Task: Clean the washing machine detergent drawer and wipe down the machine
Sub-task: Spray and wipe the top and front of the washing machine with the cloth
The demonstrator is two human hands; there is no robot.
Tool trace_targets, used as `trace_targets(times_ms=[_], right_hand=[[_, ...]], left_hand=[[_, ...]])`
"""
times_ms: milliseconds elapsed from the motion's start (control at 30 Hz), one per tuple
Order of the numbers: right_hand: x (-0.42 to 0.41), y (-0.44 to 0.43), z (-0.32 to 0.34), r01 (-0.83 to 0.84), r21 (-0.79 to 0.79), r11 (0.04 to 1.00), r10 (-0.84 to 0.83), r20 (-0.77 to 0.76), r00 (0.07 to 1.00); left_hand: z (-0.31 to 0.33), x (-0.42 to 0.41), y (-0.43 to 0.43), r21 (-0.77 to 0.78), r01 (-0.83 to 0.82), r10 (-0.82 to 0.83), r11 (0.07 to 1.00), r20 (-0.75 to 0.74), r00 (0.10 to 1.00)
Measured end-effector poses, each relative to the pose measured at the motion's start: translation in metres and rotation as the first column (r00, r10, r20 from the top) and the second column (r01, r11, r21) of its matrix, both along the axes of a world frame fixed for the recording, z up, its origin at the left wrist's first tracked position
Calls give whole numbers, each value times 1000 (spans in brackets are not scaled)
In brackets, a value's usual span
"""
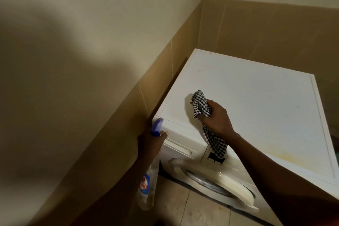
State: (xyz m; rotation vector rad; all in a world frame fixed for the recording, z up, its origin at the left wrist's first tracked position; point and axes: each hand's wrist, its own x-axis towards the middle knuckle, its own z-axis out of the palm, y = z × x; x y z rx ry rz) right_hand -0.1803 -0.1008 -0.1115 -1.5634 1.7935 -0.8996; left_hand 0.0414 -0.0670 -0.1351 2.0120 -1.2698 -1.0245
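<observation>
In the corner of a dim room with tan tiles running along the lower walls, a white washing machine [256, 106] is standing close beside the left wall, and a person is reaching toward it with both bare hands. The right hand [218, 119] is hanging over the front left part of the lid, its fingers curling tightly round a bunched black-and-white checked cloth [200, 105]. One wad of the cloth is sticking out above the fist, while a loose tail is dangling below the wrist, over the front edge and across the control panel [216, 159]. Whether the wad is pressing on the lid cannot be told. The left hand [150, 143] is clasping the neck of a clear spray bottle [148, 176] just beside the machine's front left corner, with the blue trigger head poking up above the fingers and the labelled body hanging down along the forearm. The detergent drawer [178, 146] is sitting pushed in at the top left of the machine's front, just right of the left hand. The round door [220, 181] is showing beneath it, and a yellowish stain [275, 156] is marking the lid near its front edge.
</observation>
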Motion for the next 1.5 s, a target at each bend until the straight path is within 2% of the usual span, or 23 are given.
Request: trace_targets(times_ms=[33,100,233,433,600,733,867,967,1133,1300,1400,1500], right_hand=[[2,-2,0,9,-2,1000,-9,4,1000],[8,-6,0,6,3,1000,-6,-1,1000],[19,-16,2,-7,13,1000,8,-19,1000],[30,-22,-2,-27,19,999,27,-19,999],[32,-24,-4,-26,10,1000,26,-15,1000],[30,-21,-9,-33,-5,999,33,-15,999],[30,-18,-14,-100,-15,995,99,-61,993],[30,-19,-16,-110,-18,994,107,-102,989],[27,-22,-21,-147,-110,983,126,-177,976],[33,-12,-34,-229,-150,962,220,-71,973],[37,-8,-50,-320,-206,925,293,-150,944],[45,-6,-65,-442,-196,875,383,-278,881]], left_hand=[[1,2,-2,-6,-15,15,1000,54,998],[0,8,-3,31,-31,29,999,67,997],[1,17,-10,155,45,-34,987,-72,997],[11,26,-22,246,65,-47,967,-77,996],[15,31,-29,225,112,-117,968,8,993],[17,31,-36,171,97,-107,980,49,993],[23,26,-40,170,136,-134,976,-25,991],[19,17,-41,182,147,-151,972,8,988],[11,6,-39,223,208,-212,952,-4,977],[5,6,-34,225,143,-138,964,-37,990],[2,13,-30,174,151,-141,973,-67,988],[1,22,-25,132,90,-81,987,-71,994]])
